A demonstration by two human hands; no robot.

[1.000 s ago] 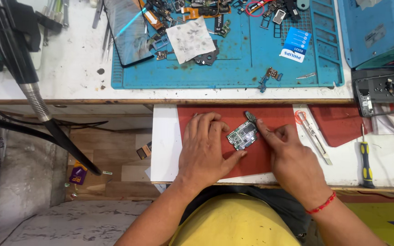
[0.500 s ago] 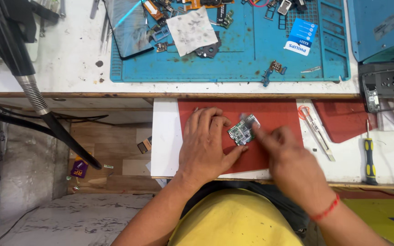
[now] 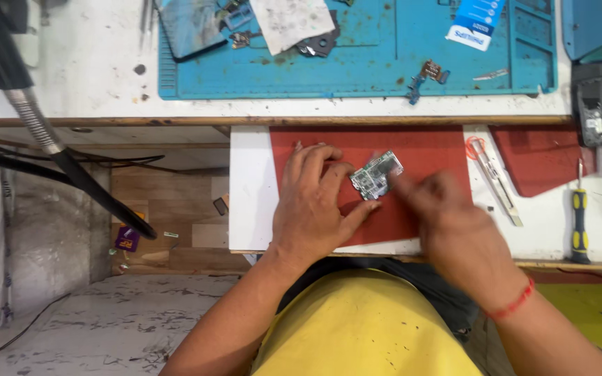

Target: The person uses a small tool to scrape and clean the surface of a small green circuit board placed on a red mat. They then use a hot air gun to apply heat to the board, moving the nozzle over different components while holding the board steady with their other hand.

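Blue work mat [image 3: 384, 63] along the bench's far edge, tweezers [image 3: 494, 177] and a yellow-handled screwdriver [image 3: 579, 223] toward the right edge — nothing blocks the hands. Small circuit board [image 3: 376, 175] lies mid red mat [image 3: 426, 150] on the pull-out shelf. Left hand [image 3: 315, 202] lies flat, fingers slightly spread, thumb touching the board's near edge; right hand [image 3: 447, 216] blurred — fingertip at the board, grip unclear.

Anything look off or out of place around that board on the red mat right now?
Nothing looks damaged or spilled. The small circuit board lies askew on the red mat, steadied by the left hand; the right hand is too blurred to read. Loose parts lie scattered on the blue mat.
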